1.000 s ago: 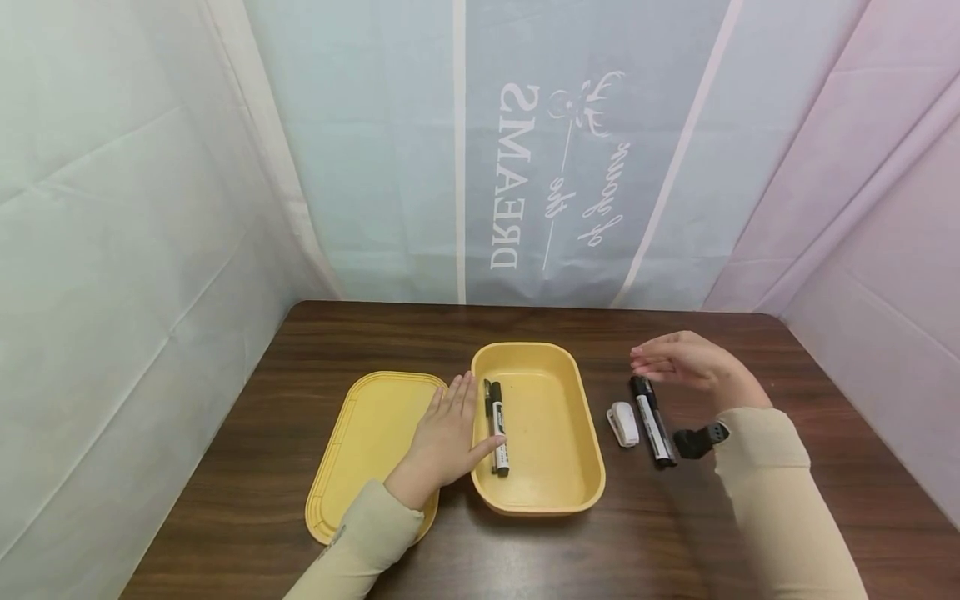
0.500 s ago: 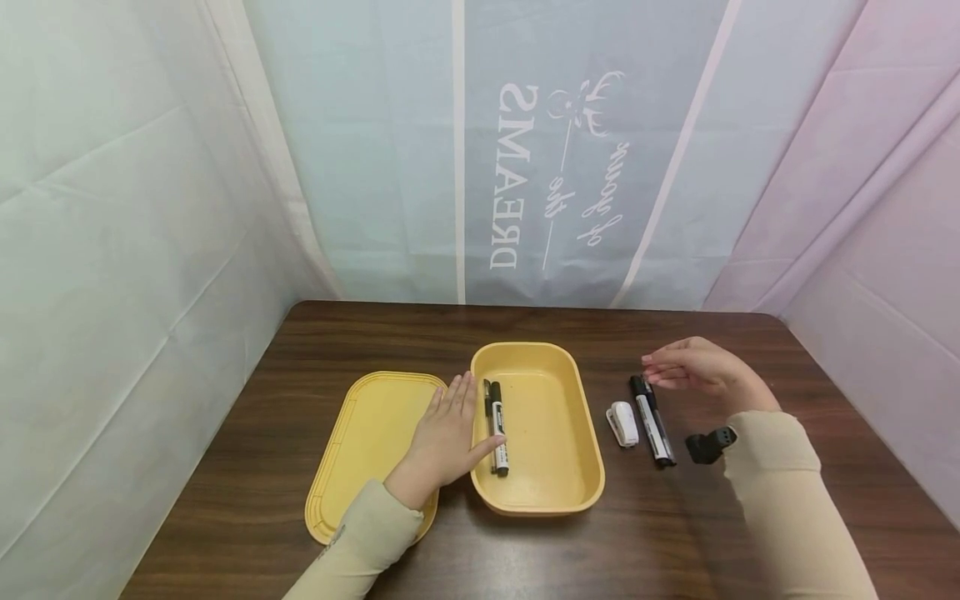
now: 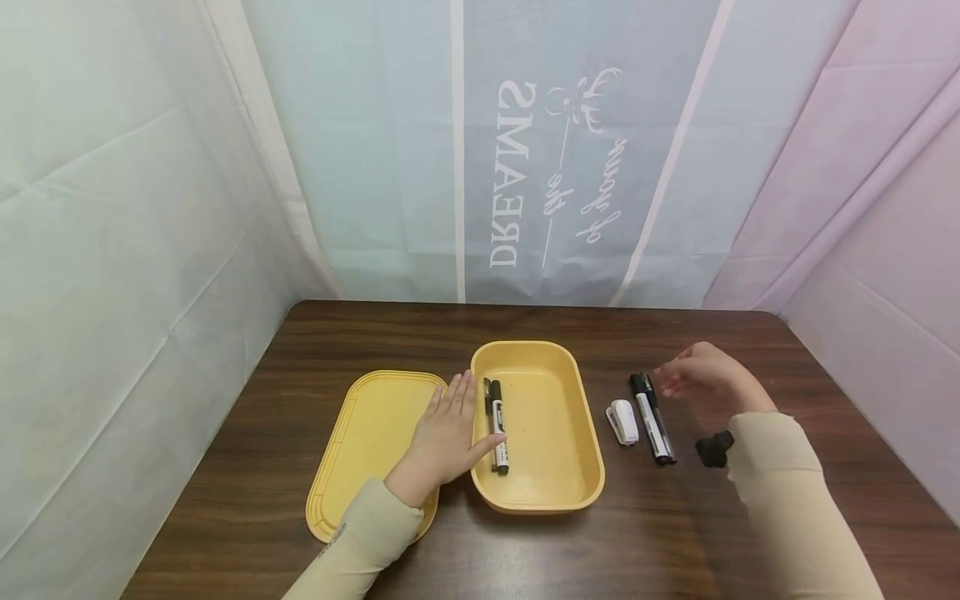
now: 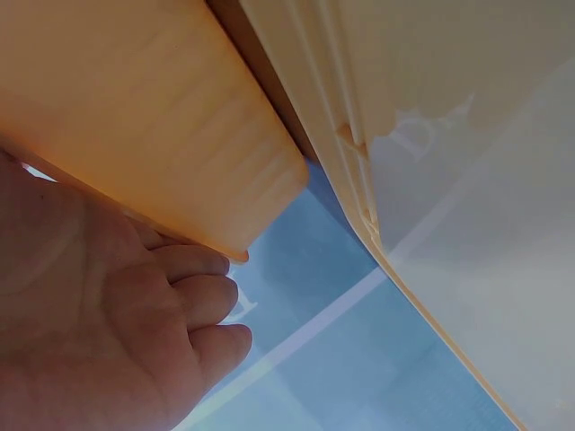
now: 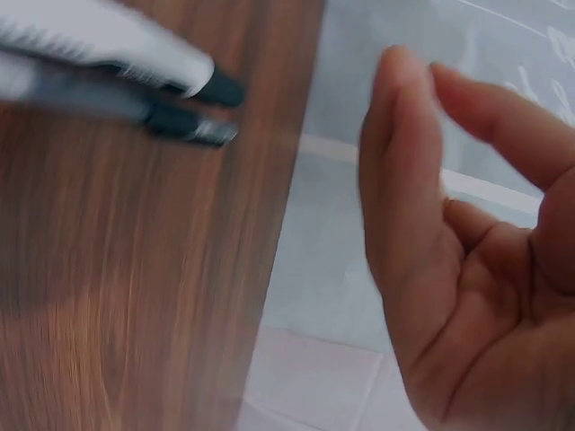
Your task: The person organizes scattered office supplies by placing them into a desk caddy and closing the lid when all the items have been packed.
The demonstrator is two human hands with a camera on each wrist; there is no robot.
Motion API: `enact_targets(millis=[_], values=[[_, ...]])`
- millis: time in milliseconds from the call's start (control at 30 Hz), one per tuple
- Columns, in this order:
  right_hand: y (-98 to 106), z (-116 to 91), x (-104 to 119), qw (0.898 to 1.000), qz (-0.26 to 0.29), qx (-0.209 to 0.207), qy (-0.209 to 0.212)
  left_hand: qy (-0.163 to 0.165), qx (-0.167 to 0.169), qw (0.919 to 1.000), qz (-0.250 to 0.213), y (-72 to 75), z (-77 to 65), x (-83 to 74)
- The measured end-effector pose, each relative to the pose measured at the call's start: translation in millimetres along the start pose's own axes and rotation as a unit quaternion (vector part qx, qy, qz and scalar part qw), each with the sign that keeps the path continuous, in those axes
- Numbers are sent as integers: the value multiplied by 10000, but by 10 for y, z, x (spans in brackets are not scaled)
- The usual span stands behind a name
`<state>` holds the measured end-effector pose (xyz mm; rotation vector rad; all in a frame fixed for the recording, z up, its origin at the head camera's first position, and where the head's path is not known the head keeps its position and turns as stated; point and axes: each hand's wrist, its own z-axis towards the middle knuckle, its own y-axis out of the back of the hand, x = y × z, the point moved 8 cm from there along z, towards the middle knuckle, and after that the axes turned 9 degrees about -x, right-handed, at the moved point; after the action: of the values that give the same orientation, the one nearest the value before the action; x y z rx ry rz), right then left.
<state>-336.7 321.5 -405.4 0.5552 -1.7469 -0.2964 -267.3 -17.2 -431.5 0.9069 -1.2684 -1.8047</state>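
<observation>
My left hand (image 3: pixel 442 437) rests on the left rim of a yellow plastic box (image 3: pixel 551 442), its fingers straight and its thumb reaching over the inside. In the left wrist view those fingers lie along the box wall (image 4: pixel 162 117). A black-and-white marker (image 3: pixel 500 417) and a slim pen (image 3: pixel 489 412) lie side by side in the box. My right hand (image 3: pixel 705 372) hovers over the table with loosely bent fingers and nothing in them. Just left of it lie another marker (image 3: pixel 649 421) and a pen (image 3: pixel 662 433). A small white stapler (image 3: pixel 622 422) sits between them and the box.
A yellow lid (image 3: pixel 375 446) lies flat to the left of the box, partly beneath my left forearm. The dark wooden table (image 3: pixel 525 562) ends at a hanging cloth (image 3: pixel 405 167) at the back. Pale cloth walls (image 3: pixel 150 250) stand on both sides.
My right hand has drawn slightly right, away from the marker and pen on the table, and its fingers have bent more. The left hand and the items have stayed in place.
</observation>
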Motion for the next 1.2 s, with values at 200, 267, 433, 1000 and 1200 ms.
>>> enact_targets(millis=[200, 267, 433, 1000, 1200], values=[[15, -32, -126, 9911, -1192, -588, -100, -30, -75, 10000, -12, -14, -16, -9], [0, -36, -171, 9896, -1291, -605, -213, -42, -88, 10000, -6, -13, -16, -8], [-38, -35, -276, 9878, -1311, -673, -514, -27, -88, 10000, -38, -14, -14, -6], [-161, -33, -387, 9666, -2142, -1040, -944, 21, -53, 9999, -84, -15, 4, 9], [-185, -24, -401, 9642, -2207, -1054, -1023, 29, -16, 10000, -91, 13, 9, 4]])
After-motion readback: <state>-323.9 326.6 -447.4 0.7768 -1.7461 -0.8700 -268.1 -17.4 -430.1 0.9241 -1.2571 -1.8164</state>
